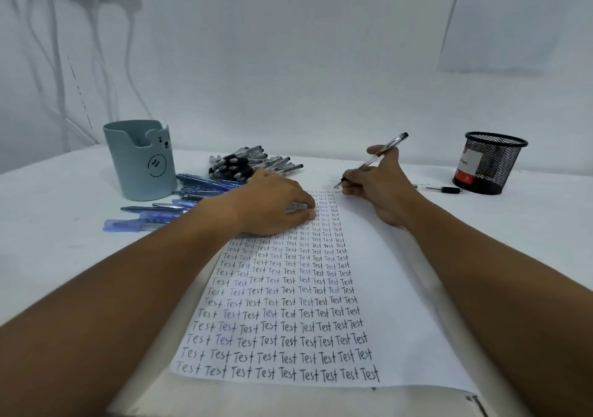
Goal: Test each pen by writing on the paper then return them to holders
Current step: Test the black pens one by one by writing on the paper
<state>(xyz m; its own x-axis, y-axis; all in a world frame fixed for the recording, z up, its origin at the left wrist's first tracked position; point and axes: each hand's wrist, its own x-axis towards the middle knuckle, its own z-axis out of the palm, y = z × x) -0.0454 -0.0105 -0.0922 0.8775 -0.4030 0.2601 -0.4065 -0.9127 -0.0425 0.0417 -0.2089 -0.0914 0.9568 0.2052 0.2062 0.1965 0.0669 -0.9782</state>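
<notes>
Head view: the right hand point(377, 189) is pinching a clear-barrel pen point(372, 160) just past the top right corner of the paper point(385, 288). The pen's long axis runs diagonally, tip pointing down-left at the table point(64, 256) right by the paper's far edge, back end tilted up and to the right. The left hand point(272, 205) lies flat, fingers pressing on the upper part of the paper, which is packed with rows of "Test". Left of the paper sit a pile of black pens point(250, 163), blue pens point(179, 201) and a grey-blue bear holder point(141, 160). Right of it, a black mesh holder point(489, 163) with one more pen point(439, 189) lying beside it.
</notes>
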